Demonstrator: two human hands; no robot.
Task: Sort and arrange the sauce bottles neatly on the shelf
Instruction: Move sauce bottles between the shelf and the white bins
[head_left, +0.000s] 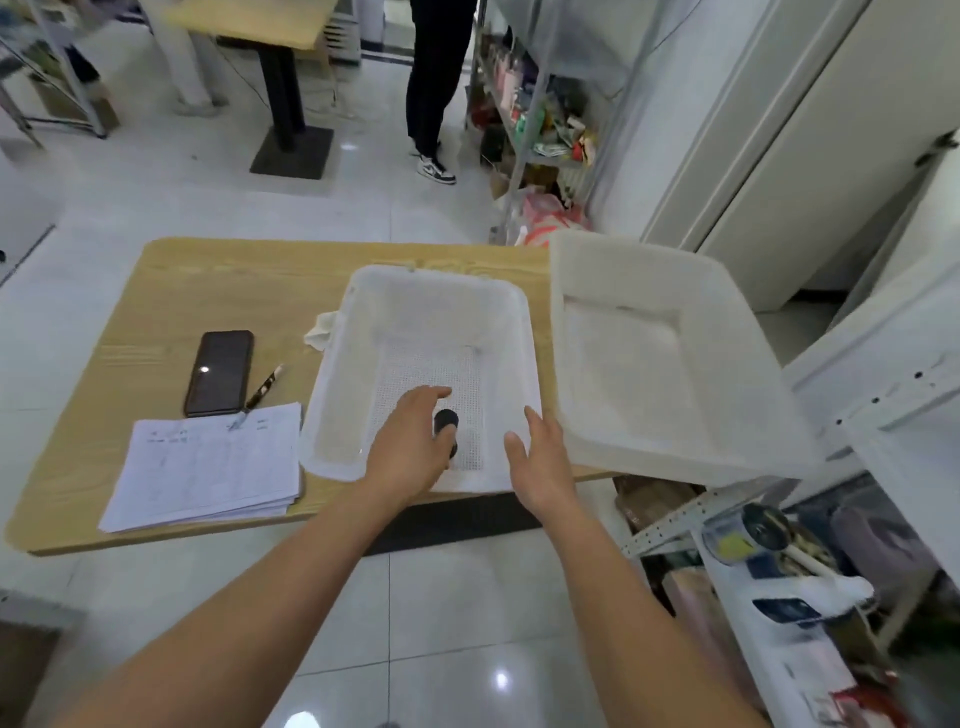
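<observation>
A small dark bottle with a black cap (447, 423) lies in the white perforated basket (332, 395) on the wooden table (171, 296). My left hand (408, 447) is down inside the basket, its fingers curled round the bottle and one digit stretched over the cap. My right hand (540, 457) is flat and relaxed at the basket's front right rim, holding nothing. Nothing else shows in the basket. The white metal shelf (883, 395) stands at the right, with jars and packets (753, 535) on a lower level.
A second white tub (737, 322) overhangs the table's right end. A phone (221, 371), a pen (265, 389) and a stack of papers (208, 467) lie at the left. A person's legs (434, 93) and a cluttered rack (540, 124) stand beyond the table.
</observation>
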